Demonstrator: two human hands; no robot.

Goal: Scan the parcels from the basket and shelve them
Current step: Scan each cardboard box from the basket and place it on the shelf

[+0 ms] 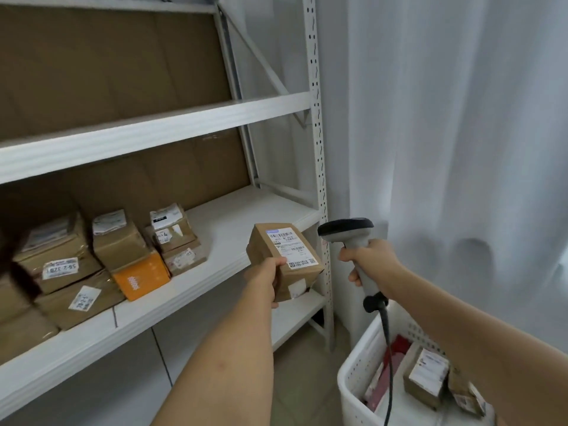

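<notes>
Parcel storeroom or small courier depot. Evidence: white slotted-upright metal rack [318,124] with flat shelves [159,130], cardboard lining behind. Middle shelf stocked with taped brown boxes [58,250] bearing printed shipping labels, one orange box [141,279] among them. Handheld corded barcode scanner [350,241] aimed at a labelled parcel [284,259]. White perforated basket [362,370] on tiled floor, holding more labelled parcels. White curtain [461,133] at right.

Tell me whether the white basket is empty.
Not empty. The white basket holds a labelled brown parcel, red packets and more parcels at its right edge.
</notes>
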